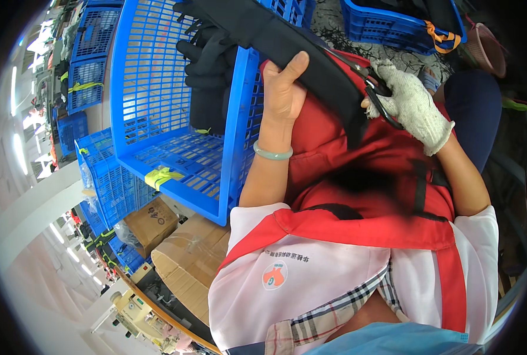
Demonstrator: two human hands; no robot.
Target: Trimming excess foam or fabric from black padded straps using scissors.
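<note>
A long black fabric piece (319, 68) stretches slantwise over my lap, with finger-like strips at its far left end. My left hand (287, 86), bare and with a pale green bangle on the wrist, pinches its near edge with the thumb on top. My right hand (411, 103) wears a whitish knitted glove and grips black-handled scissors (377, 100). The blades point up and left, lying along the fabric's far edge; whether they are parted I cannot tell. Beneath the fabric is my red apron (319, 142). More black fabric pieces (209, 100) with finger-like ends lie in the blue crate (235, 136) at my left.
Another blue crate (387, 36) with dark contents stands at the far right, an orange strip tied to it. Beside it is a pink basket (487, 52). Black scraps litter the floor (334, 26). Cardboard boxes (192, 254) and a sewing machine (138, 313) are at the left.
</note>
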